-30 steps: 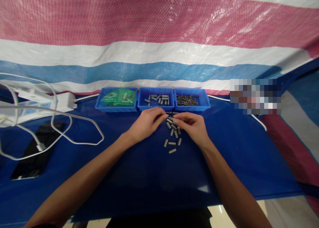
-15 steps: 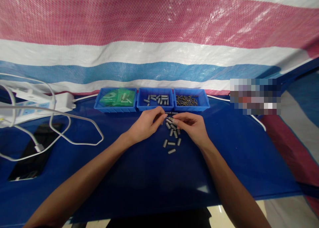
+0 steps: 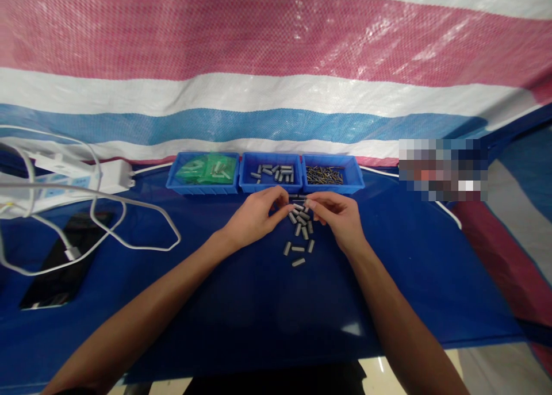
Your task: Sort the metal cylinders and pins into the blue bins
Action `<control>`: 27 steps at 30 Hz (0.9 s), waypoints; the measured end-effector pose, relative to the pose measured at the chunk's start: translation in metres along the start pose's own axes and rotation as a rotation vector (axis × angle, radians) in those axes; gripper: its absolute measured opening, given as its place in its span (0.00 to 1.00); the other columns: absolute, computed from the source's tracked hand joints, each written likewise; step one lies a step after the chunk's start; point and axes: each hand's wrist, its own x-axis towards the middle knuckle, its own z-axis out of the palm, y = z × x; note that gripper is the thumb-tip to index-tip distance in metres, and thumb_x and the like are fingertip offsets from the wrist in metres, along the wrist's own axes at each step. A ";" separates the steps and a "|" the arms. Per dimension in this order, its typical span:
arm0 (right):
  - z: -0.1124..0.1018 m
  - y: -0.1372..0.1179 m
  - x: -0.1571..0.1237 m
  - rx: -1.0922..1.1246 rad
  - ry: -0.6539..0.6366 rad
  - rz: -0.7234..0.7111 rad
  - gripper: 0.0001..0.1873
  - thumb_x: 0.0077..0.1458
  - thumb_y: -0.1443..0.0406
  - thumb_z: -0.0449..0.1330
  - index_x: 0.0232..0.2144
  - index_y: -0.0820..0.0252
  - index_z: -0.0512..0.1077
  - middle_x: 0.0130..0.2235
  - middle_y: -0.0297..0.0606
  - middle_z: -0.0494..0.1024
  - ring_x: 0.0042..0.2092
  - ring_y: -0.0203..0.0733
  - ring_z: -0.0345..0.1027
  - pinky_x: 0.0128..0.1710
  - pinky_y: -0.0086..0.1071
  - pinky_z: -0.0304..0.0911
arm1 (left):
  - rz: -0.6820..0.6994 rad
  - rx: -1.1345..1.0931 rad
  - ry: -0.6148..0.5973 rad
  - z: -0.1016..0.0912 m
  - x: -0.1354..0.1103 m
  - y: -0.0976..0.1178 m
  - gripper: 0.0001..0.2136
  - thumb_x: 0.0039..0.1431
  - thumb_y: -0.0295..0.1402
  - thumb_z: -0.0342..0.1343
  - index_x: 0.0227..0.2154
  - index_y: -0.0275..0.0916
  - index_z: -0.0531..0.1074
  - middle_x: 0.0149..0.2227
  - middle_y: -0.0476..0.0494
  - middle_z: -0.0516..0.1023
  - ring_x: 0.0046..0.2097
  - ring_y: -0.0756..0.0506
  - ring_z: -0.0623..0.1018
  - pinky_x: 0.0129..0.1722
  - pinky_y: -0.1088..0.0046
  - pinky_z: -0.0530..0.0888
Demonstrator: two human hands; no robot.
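Observation:
Short grey metal cylinders [image 3: 304, 232] lie loose in a cluster on the blue tabletop, several of them scattered towards me. My left hand [image 3: 257, 215] is at the cluster's left edge, thumb and index finger closed in a pinch; whatever is between the tips is too small to name. On the other side my right hand [image 3: 337, 217] pinches a tiny piece over the upper cylinders, its kind unclear. Behind the hands, a blue bin [image 3: 271, 186] contains more grey cylinders. The right-hand bin [image 3: 334, 188] has many thin, dark brassy screw-like pieces [image 3: 324, 175].
A third blue bin [image 3: 202, 189] at the left holds a green plastic bag [image 3: 206, 169] with cylinders. Farther left are a white power strip [image 3: 112, 175], looped white cables [image 3: 149, 248] and a black phone-like slab [image 3: 56, 280]. A striped tarp [image 3: 259, 38] hangs behind the table.
My right hand has shifted slightly right, so the fingertips of the two hands are farther apart. More of the upper cylinders shows between them. The view has shifted a little.

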 end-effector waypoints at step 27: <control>-0.010 0.000 0.006 0.027 0.208 -0.104 0.08 0.56 0.60 0.69 0.39 0.54 0.82 0.38 0.37 0.86 0.27 0.36 0.72 0.26 0.32 0.66 | 0.280 0.391 -0.229 0.044 -0.021 0.008 0.26 0.71 0.47 0.55 0.68 0.49 0.68 0.76 0.33 0.56 0.77 0.29 0.53 0.73 0.41 0.54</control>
